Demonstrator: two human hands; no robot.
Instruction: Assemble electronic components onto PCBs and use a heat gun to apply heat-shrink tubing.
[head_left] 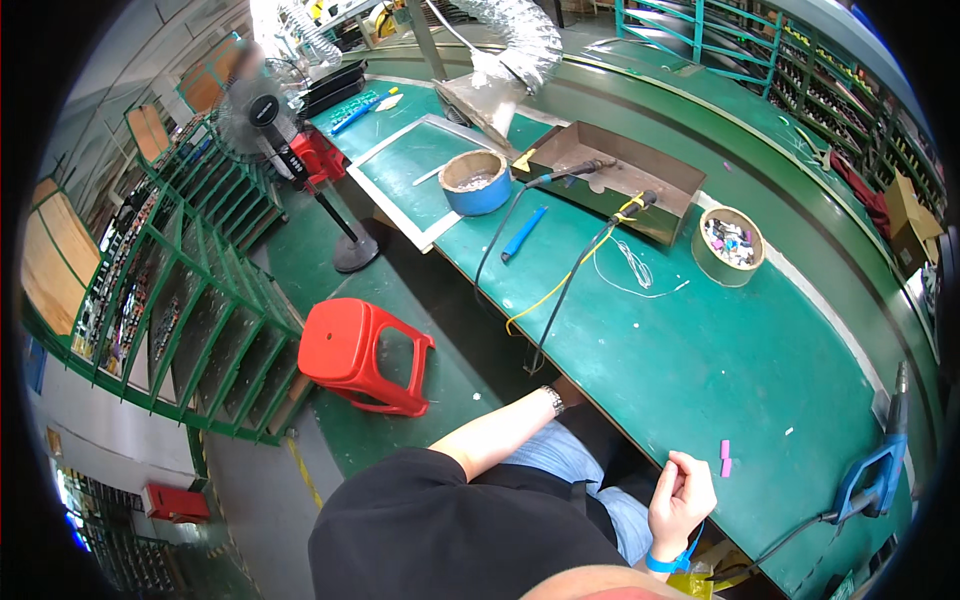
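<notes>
My right hand [682, 497], with a blue strap [672, 562] around its wrist, is at the table's front edge. Its fingers are curled in, and anything inside them is hidden. Just right of it, two small pink blocks [725, 458] lie end to end on the green tabletop [660, 350]. My left forearm reaches towards the table edge with a metal-banded watch [552, 400] on its wrist. Beyond that wrist, the left hand is hidden by the table edge and shadow.
A corded blue heat gun [872, 478] stands at the right. Farther back are a tub of small parts [728, 246], a metal tray [640, 180] with two corded soldering irons, a blue-sided tub [476, 190] and a blue pen-like tool [524, 235]. A red stool [345, 345] stands left.
</notes>
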